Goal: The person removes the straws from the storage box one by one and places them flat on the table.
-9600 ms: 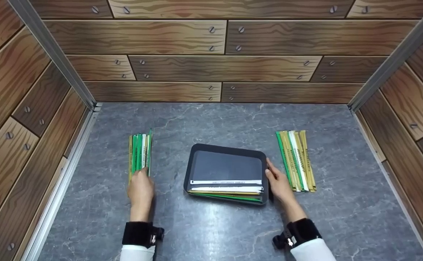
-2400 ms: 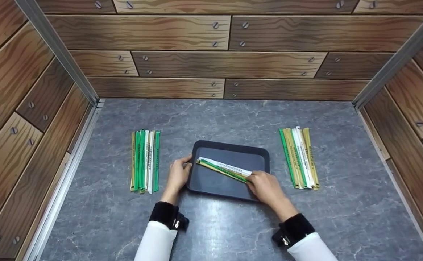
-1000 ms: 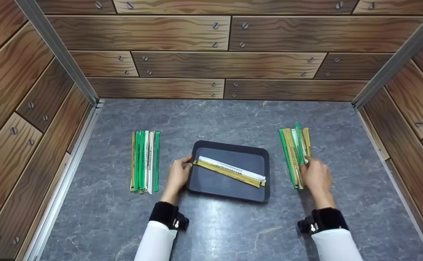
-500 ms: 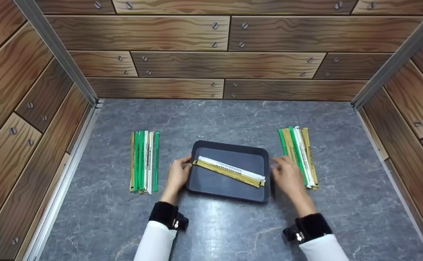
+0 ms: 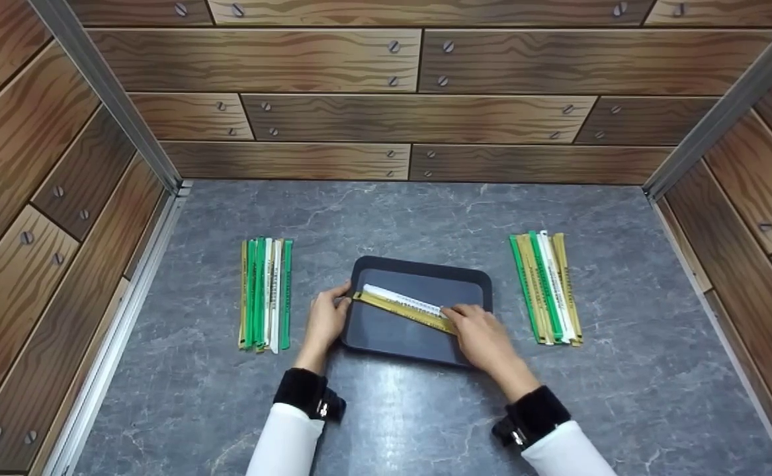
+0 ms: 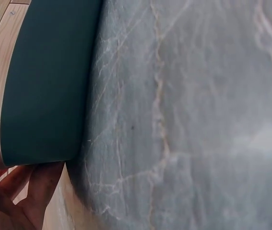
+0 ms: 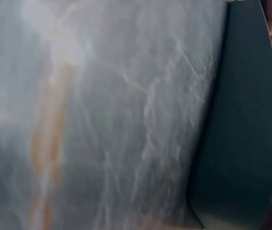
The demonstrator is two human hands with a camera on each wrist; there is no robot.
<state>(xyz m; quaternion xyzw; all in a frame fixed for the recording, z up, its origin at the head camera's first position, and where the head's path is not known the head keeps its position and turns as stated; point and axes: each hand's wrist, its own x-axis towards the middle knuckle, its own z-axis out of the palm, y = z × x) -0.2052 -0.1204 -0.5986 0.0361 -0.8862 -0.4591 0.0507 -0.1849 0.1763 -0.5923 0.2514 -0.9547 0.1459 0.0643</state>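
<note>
In the head view my left hand (image 5: pixel 326 320) grips the left rim of a dark grey tray (image 5: pixel 386 340). The left wrist view shows its fingers curled at the end of the tray wall (image 6: pixel 49 86). Inside the tray, white and gold paper-wrapped sticks, like wrapped straws, lie slanting: a gold wrapped stick (image 5: pixel 399 311) sits in front of a white wrapped stick (image 5: pixel 380 291). My right hand (image 5: pixel 487 340) is over their right ends with fingers bent down. Its fingertips touch or cover the sticks; whether they pinch one is hidden. The right wrist view mostly shows table and tray wall.
A left bundle of wrapped sticks (image 5: pixel 265 294), green, white and gold, lies left of the tray. A similar right bundle (image 5: pixel 546 287) lies to the right. Wood-patterned walls (image 5: pixel 333 119) enclose the grey marbled table (image 5: pixel 412 430) at the back and sides.
My right hand laid a green wrapped stick on the right bundle, then came back left over the tray. The sticks in the tray lie as before. My left hand stays at the rim.
</note>
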